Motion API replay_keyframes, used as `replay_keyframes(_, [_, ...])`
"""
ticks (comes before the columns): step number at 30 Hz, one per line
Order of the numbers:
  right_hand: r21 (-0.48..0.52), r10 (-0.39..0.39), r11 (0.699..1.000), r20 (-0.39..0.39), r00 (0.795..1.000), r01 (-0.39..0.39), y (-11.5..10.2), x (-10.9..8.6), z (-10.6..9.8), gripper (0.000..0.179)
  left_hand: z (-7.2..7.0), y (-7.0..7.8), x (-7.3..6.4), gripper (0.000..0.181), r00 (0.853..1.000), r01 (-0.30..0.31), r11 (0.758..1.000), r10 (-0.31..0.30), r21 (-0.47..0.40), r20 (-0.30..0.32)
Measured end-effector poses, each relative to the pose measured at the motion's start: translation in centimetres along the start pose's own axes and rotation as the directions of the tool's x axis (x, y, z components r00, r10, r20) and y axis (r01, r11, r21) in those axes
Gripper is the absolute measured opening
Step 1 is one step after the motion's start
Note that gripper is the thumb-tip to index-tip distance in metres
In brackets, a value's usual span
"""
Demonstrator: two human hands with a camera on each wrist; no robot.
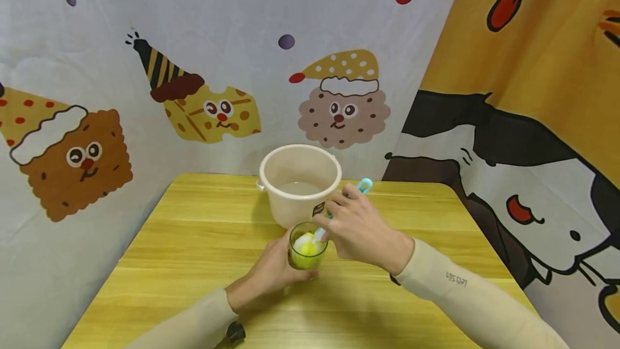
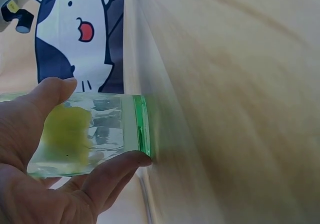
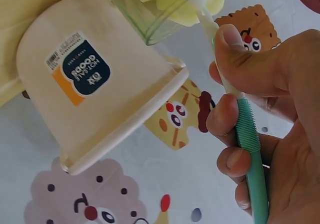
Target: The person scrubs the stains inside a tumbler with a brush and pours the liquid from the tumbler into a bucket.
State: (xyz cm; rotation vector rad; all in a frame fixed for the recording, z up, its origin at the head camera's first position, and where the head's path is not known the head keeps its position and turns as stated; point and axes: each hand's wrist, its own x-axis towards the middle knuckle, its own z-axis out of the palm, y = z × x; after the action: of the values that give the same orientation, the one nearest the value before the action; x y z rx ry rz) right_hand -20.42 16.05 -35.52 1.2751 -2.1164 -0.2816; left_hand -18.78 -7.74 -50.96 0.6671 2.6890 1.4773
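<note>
My left hand (image 1: pixel 266 269) holds a clear green-tinted glass cup (image 1: pixel 305 264) just above the table or resting on it; I cannot tell which in the head view. In the left wrist view the thumb and fingers wrap the cup (image 2: pixel 107 129), and its thick base meets the tabletop. My right hand (image 1: pixel 360 225) grips a cup brush by its teal handle (image 3: pixel 247 124). The brush's yellow and white sponge head (image 1: pixel 306 244) sits inside the cup. Its white neck (image 3: pixel 210 27) slants out over the rim.
A cream bucket (image 1: pixel 295 204) stands right behind the cup, with a label (image 3: pixel 82 69) on its side; a little water seems to lie inside. The wooden table (image 1: pixel 194 241) reaches back to a cartoon-print curtain (image 1: pixel 232 15).
</note>
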Motion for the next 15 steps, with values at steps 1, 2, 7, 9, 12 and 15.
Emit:
replay_keyframes(1, [0.009,0.010,1.000,0.002,1.000,-0.010,0.02,-0.07,0.07,0.034,0.00,0.03,-0.01,0.098,1.000,0.003,1.000,-0.003,-0.001,-0.001])
replay_keyframes(2, [0.016,0.019,1.000,0.004,1.000,-0.019,0.04,-0.15,0.13,0.035,0.00,0.04,-0.02,0.098,1.000,0.004,1.000,-0.004,-0.001,-0.002])
replay_keyframes(7, [0.038,0.052,0.998,-0.004,0.999,-0.051,0.04,-0.52,0.43,0.043,-0.02,-0.03,-0.03,0.099,1.000,0.001,1.000,-0.001,-0.011,0.003])
replay_keyframes(9, [0.033,0.058,0.998,-0.007,0.998,-0.058,-0.03,-0.63,0.54,0.044,-0.03,-0.09,-0.03,0.100,1.000,0.000,1.000,0.000,-0.014,0.003])
replay_keyframes(12, [0.014,0.067,0.998,-0.006,0.998,-0.067,-0.16,-0.69,0.60,0.045,0.01,-0.15,-0.04,0.100,1.000,0.005,1.000,-0.005,-0.017,-0.003])
replay_keyframes(15, [-0.006,0.072,0.997,-0.013,0.997,-0.073,-0.23,-0.75,0.70,0.043,0.12,-0.18,-0.02,0.099,1.000,0.007,1.000,-0.007,-0.016,-0.011])
